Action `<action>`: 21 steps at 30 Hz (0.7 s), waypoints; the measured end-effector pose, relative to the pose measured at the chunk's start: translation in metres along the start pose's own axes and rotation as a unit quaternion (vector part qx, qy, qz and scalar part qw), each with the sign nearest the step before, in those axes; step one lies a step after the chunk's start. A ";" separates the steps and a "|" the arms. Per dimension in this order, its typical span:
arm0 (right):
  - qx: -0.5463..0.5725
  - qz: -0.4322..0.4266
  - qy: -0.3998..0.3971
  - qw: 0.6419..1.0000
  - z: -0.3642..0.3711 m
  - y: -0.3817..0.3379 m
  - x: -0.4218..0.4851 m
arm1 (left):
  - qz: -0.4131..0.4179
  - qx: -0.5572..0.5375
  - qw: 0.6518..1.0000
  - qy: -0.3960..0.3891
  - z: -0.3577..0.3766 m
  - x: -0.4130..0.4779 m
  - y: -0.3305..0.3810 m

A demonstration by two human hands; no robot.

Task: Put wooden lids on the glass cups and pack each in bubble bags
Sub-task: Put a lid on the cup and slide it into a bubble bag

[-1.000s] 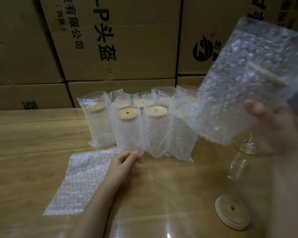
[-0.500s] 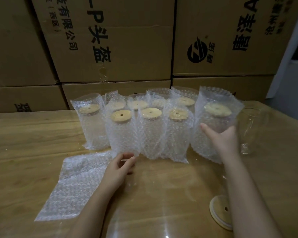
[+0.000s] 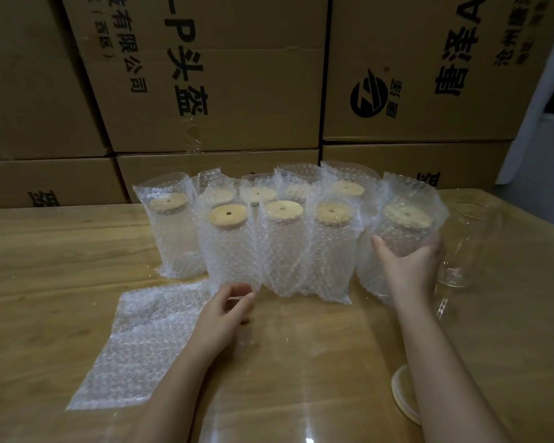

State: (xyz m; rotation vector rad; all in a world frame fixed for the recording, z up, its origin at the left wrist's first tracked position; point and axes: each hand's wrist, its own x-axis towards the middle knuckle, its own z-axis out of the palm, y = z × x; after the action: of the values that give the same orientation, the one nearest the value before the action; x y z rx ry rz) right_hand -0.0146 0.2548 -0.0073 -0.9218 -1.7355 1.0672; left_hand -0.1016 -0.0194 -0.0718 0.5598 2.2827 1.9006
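My right hand (image 3: pixel 410 270) wraps the bagged cup (image 3: pixel 403 239) mid-right. Slippery wrap over fragile glass, so I grip its middle. Left hand (image 3: pixel 224 310) is curled, can't tell what's held.

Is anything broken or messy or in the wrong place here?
Nothing is broken or spilled. One glass cup at the far right stands bare, without lid or bag, beside the bagged cup the right hand grips. A loose wooden lid lies on the table, partly hidden.
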 end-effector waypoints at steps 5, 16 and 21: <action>0.027 -0.033 -0.087 0.995 0.010 0.001 -0.007 | 0.005 0.005 1.000 -0.005 -0.001 0.000 -0.002; 0.005 0.007 -0.212 0.977 0.003 0.021 0.005 | 0.009 0.019 1.000 0.000 0.000 -0.001 0.001; -0.011 -0.026 -0.191 0.981 0.007 0.022 0.006 | 0.010 0.025 1.000 0.002 0.001 -0.002 0.003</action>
State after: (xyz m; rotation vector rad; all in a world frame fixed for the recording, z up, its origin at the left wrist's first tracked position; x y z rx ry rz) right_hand -0.0200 0.2660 -0.0281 -0.7111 -2.0756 1.2526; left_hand -0.0988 -0.0189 -0.0691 0.5869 2.3420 1.8605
